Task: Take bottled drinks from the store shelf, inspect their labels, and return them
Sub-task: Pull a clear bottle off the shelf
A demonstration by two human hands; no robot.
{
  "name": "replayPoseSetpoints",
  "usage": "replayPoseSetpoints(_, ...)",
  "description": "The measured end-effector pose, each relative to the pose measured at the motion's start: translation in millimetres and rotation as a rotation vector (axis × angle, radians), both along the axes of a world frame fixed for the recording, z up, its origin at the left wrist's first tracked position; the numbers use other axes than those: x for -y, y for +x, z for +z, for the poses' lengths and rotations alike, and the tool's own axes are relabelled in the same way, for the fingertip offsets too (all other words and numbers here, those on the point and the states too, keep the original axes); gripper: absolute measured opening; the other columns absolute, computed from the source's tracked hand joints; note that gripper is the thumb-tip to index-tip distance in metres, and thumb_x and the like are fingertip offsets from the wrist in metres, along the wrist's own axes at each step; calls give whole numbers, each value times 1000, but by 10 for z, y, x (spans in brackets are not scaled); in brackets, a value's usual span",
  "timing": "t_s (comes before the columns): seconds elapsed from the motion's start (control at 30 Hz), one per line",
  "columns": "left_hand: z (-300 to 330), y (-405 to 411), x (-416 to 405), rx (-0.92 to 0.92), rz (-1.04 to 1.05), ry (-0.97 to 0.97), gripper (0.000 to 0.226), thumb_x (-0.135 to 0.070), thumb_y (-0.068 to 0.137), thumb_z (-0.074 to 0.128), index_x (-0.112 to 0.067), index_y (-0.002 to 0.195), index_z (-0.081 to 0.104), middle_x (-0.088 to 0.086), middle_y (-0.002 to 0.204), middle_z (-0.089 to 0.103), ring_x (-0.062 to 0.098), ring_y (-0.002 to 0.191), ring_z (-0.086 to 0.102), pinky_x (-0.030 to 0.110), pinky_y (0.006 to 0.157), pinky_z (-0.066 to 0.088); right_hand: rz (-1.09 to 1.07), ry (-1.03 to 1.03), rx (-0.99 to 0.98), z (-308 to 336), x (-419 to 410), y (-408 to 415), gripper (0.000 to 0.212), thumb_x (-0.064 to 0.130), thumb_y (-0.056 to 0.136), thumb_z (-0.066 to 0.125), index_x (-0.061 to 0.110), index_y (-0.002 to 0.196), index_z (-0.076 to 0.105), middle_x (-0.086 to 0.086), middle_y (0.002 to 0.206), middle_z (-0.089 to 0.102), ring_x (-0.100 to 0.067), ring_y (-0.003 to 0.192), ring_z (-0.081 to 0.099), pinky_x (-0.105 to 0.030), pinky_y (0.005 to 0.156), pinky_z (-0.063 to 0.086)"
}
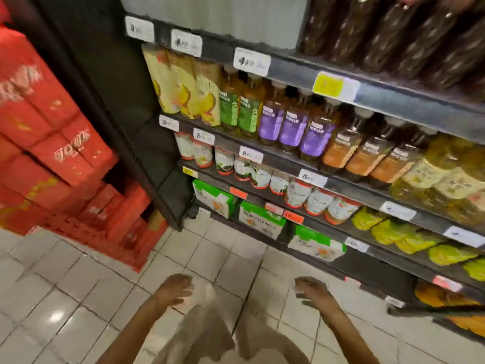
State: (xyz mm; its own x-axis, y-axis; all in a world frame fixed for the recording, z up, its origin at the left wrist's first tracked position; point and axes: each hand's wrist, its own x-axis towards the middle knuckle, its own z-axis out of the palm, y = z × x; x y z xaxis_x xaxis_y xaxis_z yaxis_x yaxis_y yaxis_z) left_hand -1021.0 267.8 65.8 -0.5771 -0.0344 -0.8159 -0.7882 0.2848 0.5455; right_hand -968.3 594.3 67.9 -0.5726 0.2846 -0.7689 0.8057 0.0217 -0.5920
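Note:
Bottled drinks fill a dark store shelf (288, 158) on my right. One row holds green-labelled bottles (240, 111), purple-labelled bottles (291, 128) and orange-labelled bottles (364, 157). Below stand small white bottles with red bases (296, 193). Both hands hang low over the tiled floor, well short of the shelf. My left hand (174, 288) and my right hand (311, 288) are blurred, their fingers loosely curled, and neither holds anything.
Red cartons (60, 143) are stacked high on the left, beside the shelf's dark end panel (110, 82). Green-and-white boxes (262, 222) and yellow-green packs (393, 232) sit on the lower shelves. Dark bottles (393, 35) line the top right. Pale floor tiles (65, 298) spread below.

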Motion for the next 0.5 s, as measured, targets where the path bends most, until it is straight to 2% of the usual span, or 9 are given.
replayPoseSetpoints(0.1,254,-597,134,-93,213,38,18,-6,100,44,3,107,58,22,99,62,28,79,57,29,65,41,217,-9,-196,303,206,-960,20,2,94,55,0,111,64,-15,103,64,-21,86,59,-24,70,45)
replayPoseSetpoints(0.2,555,-1283,202,-282,380,55,13,-4,100,43,-3,98,56,15,83,60,21,64,54,29,59,42,317,-93,-443,720,560,-1823,14,-8,88,59,-6,101,63,-14,103,61,6,74,62,-7,64,44)
replayPoseSetpoints(0.23,681,-1517,213,-361,398,68,14,-5,100,42,-5,104,55,15,89,61,19,66,56,28,58,45,321,-123,-511,907,707,-2077,23,-3,84,67,-11,105,61,-14,97,62,7,70,63,-8,63,45)
replayPoseSetpoints(0.27,823,-1755,227,-435,409,96,17,-6,101,41,-8,110,54,14,96,62,18,69,58,26,56,47,298,-179,-541,1136,835,-2306,46,14,74,81,-10,106,60,-11,88,64,1,68,64,-12,62,47)
replayPoseSetpoints(0.3,987,-2001,243,-513,420,140,19,-5,100,40,-9,113,54,13,100,62,17,72,60,22,54,50,301,-207,-596,1337,930,-2508,68,34,55,92,-3,104,61,-7,84,65,-5,67,64,-16,60,48)
replayPoseSetpoints(0.33,1165,-2242,276,-601,423,185,20,-5,100,40,-10,114,54,11,102,63,17,75,61,18,52,52,302,-237,-675,1533,1037,-2681,74,42,44,94,6,102,63,-6,85,66,-7,68,64,-17,60,49)
replayPoseSetpoints(0.37,1373,-2479,316,-699,412,223,20,-5,100,41,-11,113,54,8,102,65,16,78,63,17,53,53,345,-223,-744,1737,1164,-2834,63,32,50,94,14,102,62,-7,92,67,-5,71,66,-14,63,50)
replayPoseSetpoints(0.43,1788,-2907,400,-889,372,271,20,-7,99,44,-14,114,56,2,101,67,13,85,66,17,61,55,358,-136,-904,2067,1425,-3144,36,8,81,74,23,109,58,-4,108,66,1,87,66,-13,76,51)
replayPoseSetpoints(0.5,2170,-3247,470,-1042,338,316,22,-7,98,47,-17,117,55,0,105,66,10,92,66,18,70,56,334,-92,-1063,2349,1639,-3395,36,2,87,65,24,114,56,-2,111,64,-2,96,65,-17,83,50)
